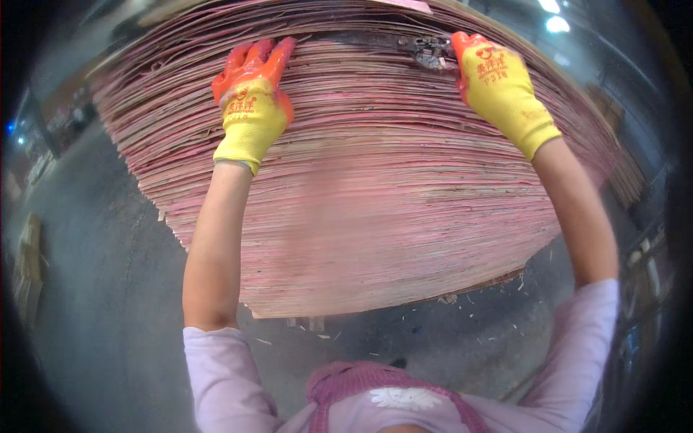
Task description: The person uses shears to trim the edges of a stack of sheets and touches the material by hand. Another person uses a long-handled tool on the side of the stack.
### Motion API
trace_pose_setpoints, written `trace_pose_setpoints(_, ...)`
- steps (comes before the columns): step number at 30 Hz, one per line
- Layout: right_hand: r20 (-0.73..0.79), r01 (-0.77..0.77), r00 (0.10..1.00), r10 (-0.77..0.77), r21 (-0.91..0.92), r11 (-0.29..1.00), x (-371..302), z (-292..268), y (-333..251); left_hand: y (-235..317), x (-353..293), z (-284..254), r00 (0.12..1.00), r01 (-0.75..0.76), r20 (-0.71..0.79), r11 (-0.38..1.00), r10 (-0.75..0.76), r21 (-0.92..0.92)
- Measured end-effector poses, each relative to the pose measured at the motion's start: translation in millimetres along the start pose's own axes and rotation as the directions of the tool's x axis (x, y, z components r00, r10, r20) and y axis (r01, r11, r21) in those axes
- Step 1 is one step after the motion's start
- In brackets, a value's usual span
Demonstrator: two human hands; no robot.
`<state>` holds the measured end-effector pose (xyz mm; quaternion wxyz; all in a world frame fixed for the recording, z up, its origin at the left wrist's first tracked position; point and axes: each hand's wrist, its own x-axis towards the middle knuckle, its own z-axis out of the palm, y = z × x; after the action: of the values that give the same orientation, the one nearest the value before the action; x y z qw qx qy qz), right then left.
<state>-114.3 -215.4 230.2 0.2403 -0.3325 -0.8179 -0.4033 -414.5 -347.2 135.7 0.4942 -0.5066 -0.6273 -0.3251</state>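
Note:
A tall stack of thin wood veneer sheets (404, 187), its layered edges stained pink, fills the view in front of me. My left hand (253, 94), in a yellow glove with an orange-red coated palm, rests on the upper left of the stack's edges. Its fingers are apart and hold nothing. At the upper right, my right hand (498, 83), gloved alike, is closed round the end of a tool with a long dark blade (361, 39) and a metal fitting (432, 54). That blade lies along the sheet edges and points toward my left hand. The tool's grip is hidden in the glove.
Grey floor (123, 267) with scattered wood scraps surrounds the stack. A smaller bundle of wood (29, 270) stands at the far left. More stacked sheets (626, 173) show at the right, and a pink strip (404, 5) lies at the top.

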Motion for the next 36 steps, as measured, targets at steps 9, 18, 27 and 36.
trace_pose_setpoints(9,0.237,0.052,0.966,-0.107,0.229,0.972,9,-9,10,1,8,2,0.996,0.083,0.048,0.996,-0.081,-0.042)
trace_pose_setpoints(18,0.093,0.075,0.991,-0.101,0.245,0.966,2,-2,5,-1,6,3,0.997,0.072,0.019,0.996,-0.071,-0.052)
trace_pose_setpoints(27,0.082,-0.06,0.995,0.053,0.082,0.995,-19,7,-22,-5,2,8,0.999,-0.002,-0.048,0.997,-0.002,-0.073)
trace_pose_setpoints(36,-0.091,0.087,0.992,-0.083,0.036,0.996,-8,14,7,-4,3,8,1.0,0.012,-0.024,1.0,-0.012,-0.017)
